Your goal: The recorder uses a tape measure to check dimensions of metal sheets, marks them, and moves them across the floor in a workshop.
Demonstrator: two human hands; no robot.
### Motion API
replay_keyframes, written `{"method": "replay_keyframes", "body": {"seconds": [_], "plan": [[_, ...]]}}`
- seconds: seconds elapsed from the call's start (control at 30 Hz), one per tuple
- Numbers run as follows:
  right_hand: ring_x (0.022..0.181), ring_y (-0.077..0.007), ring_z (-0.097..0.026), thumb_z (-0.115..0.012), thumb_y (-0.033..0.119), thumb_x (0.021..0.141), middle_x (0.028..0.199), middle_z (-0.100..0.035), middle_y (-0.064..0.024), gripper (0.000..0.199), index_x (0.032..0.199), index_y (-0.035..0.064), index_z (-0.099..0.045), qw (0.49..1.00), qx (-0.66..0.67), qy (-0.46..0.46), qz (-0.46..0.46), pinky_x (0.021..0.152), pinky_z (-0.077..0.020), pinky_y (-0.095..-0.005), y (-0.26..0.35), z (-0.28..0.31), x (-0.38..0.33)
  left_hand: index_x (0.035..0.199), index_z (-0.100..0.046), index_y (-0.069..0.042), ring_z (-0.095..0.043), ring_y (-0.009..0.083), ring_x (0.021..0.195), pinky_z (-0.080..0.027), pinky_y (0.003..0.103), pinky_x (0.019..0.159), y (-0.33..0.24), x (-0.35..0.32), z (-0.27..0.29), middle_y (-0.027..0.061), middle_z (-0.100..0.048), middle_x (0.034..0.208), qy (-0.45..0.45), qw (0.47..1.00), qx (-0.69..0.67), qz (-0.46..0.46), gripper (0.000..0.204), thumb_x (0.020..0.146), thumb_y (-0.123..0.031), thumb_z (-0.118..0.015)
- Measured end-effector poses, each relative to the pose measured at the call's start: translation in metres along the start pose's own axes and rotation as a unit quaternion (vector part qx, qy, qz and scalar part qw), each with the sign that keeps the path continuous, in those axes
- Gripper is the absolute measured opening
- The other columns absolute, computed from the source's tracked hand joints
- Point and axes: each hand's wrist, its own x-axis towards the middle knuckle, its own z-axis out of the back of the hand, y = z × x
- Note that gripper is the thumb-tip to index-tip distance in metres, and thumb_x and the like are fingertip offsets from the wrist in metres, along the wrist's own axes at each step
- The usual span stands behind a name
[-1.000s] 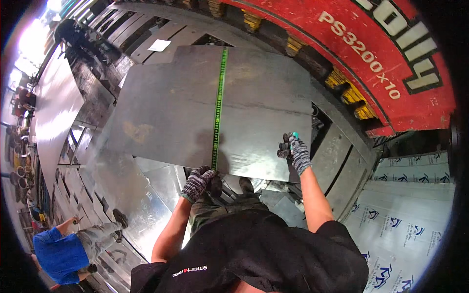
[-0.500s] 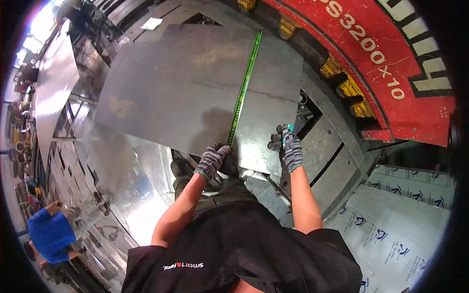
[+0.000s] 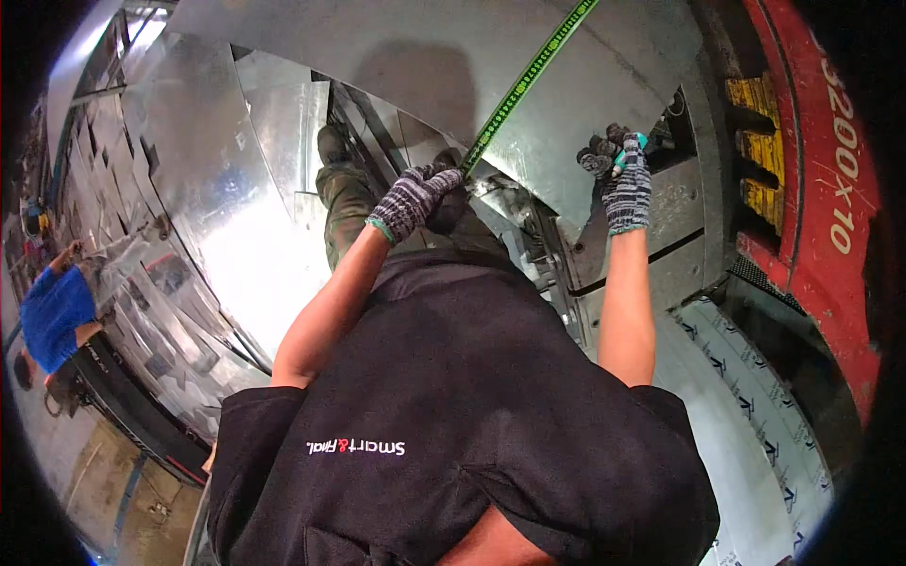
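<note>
My left hand [image 3: 415, 200], in a grey-and-black knitted glove, is closed on the near end of a green tape measure [image 3: 530, 80]. The blade runs away from me across a large grey metal sheet [image 3: 613, 71], and my fingers are at the sheet's near edge. To the right, my right hand [image 3: 627, 193] wears a matching glove with blackened fingertips. Its fingers are curled around a small teal object [image 3: 619, 162], mostly hidden, whose kind I cannot make out. This hand is over the sheet's right-hand corner.
A red machine [image 3: 830, 179] with yellow blocks [image 3: 763, 184] stands at the right. Printed white wrapping [image 3: 755, 396] covers a stack at lower right. Loose metal sheets [image 3: 203, 123] lie to the left, where a person in blue [image 3: 57, 316] bends. My boot [image 3: 332, 144] shows below.
The view has tipped down toward my body, so the sheet and both hands appear higher in the picture. The left hand keeps hold of the tape measure; the right keeps the teal object.
</note>
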Motion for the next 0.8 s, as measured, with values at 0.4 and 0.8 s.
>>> {"method": "replay_keyframes", "body": {"seconds": [0.4, 0.8], "plan": [[0.062, -0.0221, -0.063, -0.057, 0.035, 0.102, 0.085, -0.067, -0.0068, 0.030, 0.113, 0.0089, -0.067, 0.998, -0.042, -0.041, -0.036, 0.077, -0.0619, -0.0513, -0.001, 0.007, 0.007, 0.120, -0.071, -0.001, -0.067, 0.0260, 0.095, -0.051, 0.036, 0.090, 0.006, 0.009, 0.002, 0.0157, -0.073, 0.107, 0.028, 0.939, -0.330, 0.097, 0.043, 0.098, -0.037, -0.061], [0.079, -0.0248, -0.068, -0.058, 0.036, 0.101, 0.093, -0.070, -0.0104, 0.031, 0.112, 0.0080, -0.068, 0.999, 0.001, 0.000, -0.053, 0.075, -0.0610, -0.0510, 0.000, 0.012, 0.011, 0.121, -0.070, -0.005, -0.068, 0.0298, 0.103, -0.051, 0.036, 0.094, 0.008, 0.011, 0.001, 0.0164, -0.073, 0.112, 0.045, 0.976, -0.203, 0.064, 0.032, 0.104, -0.027, -0.054]]}}
